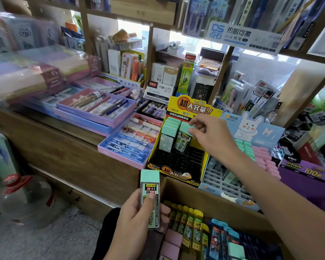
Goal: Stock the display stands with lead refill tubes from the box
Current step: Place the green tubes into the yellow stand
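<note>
Left hand [137,220] grips 1 mint-capped lead refill tube [150,196] upright by its lower half, thumb on the label, just left of the cardboard box [223,205]. Right hand [208,134] pinches the cap of a second tube [183,141], which leans in the yellow display stand [176,166] beside the mint tubes already at the back.

That lean is the risk. If the base is not in its slot of the black grid when the fingers let go, the tube would probably tip forward or knock its neighbours. A hard push could also slide the light card stand, which sits at the counter's edge above the box. The waiting tube is held low, so a loosened grip might drop it to the floor.

Large water bottles [26,199] stand on the tiled floor at far left. Next comes the wooden counter [64,152], carrying pastel pen trays [94,109]. Right of the yellow stand sits a blue rabbit stand [219,179], partly filled. More refill tubes [193,228] stand packed in the box. Stationery crowds the shelves behind.
</note>
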A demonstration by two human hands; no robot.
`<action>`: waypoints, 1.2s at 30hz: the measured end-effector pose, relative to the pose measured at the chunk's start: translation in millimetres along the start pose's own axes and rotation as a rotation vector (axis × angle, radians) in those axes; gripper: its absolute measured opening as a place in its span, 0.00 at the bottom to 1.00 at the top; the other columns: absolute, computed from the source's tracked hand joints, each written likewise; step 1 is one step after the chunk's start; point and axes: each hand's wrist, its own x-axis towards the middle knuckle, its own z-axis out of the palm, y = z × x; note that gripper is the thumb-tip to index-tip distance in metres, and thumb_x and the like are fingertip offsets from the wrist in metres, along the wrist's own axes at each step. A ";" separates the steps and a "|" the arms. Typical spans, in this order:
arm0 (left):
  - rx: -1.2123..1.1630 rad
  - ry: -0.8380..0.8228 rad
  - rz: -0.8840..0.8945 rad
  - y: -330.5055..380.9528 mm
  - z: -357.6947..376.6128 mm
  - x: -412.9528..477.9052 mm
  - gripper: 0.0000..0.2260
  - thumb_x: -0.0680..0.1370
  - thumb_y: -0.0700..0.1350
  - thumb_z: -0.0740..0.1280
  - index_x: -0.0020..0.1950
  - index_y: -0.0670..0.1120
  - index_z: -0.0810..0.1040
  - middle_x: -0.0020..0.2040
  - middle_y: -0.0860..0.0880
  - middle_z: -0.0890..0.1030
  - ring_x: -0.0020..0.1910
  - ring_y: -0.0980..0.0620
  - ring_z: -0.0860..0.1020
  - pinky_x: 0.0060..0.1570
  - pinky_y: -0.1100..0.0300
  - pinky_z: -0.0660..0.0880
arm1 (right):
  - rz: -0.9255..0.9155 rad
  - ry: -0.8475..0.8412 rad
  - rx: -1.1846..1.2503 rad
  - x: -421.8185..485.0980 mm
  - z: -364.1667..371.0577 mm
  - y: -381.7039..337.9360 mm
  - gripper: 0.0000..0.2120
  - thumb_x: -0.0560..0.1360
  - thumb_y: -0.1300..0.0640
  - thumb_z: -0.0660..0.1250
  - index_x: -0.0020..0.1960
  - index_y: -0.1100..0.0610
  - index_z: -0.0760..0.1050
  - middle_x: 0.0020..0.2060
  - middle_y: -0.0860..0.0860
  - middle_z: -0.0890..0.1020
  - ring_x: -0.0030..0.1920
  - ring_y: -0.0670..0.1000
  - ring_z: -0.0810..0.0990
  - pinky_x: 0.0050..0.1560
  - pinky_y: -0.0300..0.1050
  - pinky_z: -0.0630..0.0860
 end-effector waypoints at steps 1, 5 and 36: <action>-0.004 0.001 -0.001 -0.1 0.2 0.1 0.10 0.84 0.46 0.60 0.53 0.43 0.79 0.41 0.34 0.84 0.33 0.42 0.82 0.30 0.53 0.78 | -0.002 -0.006 -0.007 0.5 -0.2 -0.2 0.05 0.78 0.59 0.73 0.53 0.54 0.83 0.40 0.51 0.82 0.40 0.52 0.81 0.46 0.45 0.78; -0.007 0.004 0.007 -0.1 0.0 -0.1 0.10 0.84 0.47 0.61 0.52 0.45 0.80 0.41 0.34 0.85 0.34 0.42 0.82 0.30 0.53 0.79 | -0.004 -0.018 -0.008 2.1 -0.4 -1.1 0.05 0.80 0.59 0.71 0.54 0.54 0.84 0.38 0.48 0.82 0.40 0.49 0.80 0.46 0.44 0.75; -0.005 -0.016 0.038 -1.9 -0.3 -0.4 0.09 0.78 0.52 0.63 0.48 0.51 0.82 0.41 0.35 0.85 0.34 0.42 0.82 0.31 0.52 0.79 | -0.081 -0.018 -0.170 0.8 11.7 11.8 0.09 0.81 0.59 0.70 0.59 0.57 0.86 0.46 0.47 0.76 0.48 0.46 0.73 0.52 0.41 0.69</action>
